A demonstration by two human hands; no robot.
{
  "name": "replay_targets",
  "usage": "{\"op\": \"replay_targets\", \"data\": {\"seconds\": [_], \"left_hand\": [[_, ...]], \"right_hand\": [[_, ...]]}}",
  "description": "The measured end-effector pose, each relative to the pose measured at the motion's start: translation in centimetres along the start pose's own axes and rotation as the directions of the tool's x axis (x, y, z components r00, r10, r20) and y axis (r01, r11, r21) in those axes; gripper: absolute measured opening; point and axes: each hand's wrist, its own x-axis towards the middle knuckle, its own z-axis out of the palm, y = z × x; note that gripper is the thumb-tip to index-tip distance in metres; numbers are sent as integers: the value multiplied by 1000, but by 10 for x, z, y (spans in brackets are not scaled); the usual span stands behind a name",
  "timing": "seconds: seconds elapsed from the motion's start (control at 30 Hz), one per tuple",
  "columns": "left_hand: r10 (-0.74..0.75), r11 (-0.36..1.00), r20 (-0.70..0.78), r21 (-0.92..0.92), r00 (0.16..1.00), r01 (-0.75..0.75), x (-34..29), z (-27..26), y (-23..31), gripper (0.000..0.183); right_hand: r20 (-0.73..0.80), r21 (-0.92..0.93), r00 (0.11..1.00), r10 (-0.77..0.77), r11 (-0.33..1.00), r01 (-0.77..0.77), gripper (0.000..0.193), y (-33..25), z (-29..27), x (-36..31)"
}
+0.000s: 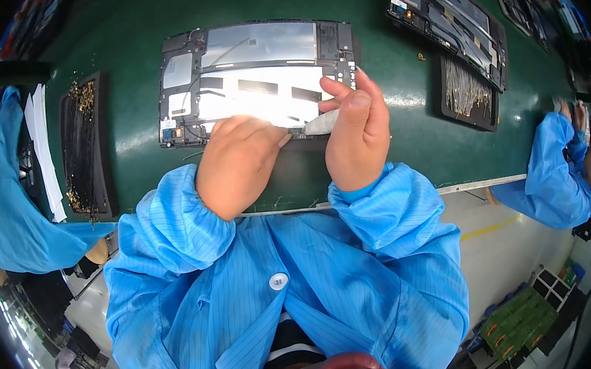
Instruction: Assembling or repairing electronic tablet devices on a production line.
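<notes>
An opened flat device housing (329, 41), likely a tablet, lies on the green table before me. Its inside shows silver and bright reflecting panels in a black frame. My left hand (239, 163) is closed, its fingertips pinched at the housing's near edge, hiding what is between them. At the near right corner is my right hand (358, 133), several fingers apart and bent over the housing. A white tapered piece (322, 123), seemingly a finger cot on one finger, points at the same near edge. A thin dark cable (193, 155) sticks out beside my left hand.
On the left, a dark tray (104, 145) carries black cables with gold-coloured ends. At right, a similar tray (467, 92) of thin cables sits partly under another opened housing (446, 17). White sheets (43, 150) lie far left. People in blue sleeves (551, 173) sit on both sides.
</notes>
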Motion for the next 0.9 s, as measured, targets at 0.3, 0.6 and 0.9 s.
{"op": "replay_targets", "data": {"seconds": [0.3,0.6,0.9], "left_hand": [[16,1000,34,-23,999,-15,4,-1,-2,14],[-10,1000,45,-17,999,11,2,2,-5,10],[20,1000,43,-6,999,-20,2,4,-7,13]], "right_hand": [[53,-32,998,-38,999,40,22,5,-3,2],[348,-342,928,-131,904,256,20,-22,-1,11],[159,-286,978,-134,942,176,16,-10,-1,9]]}}
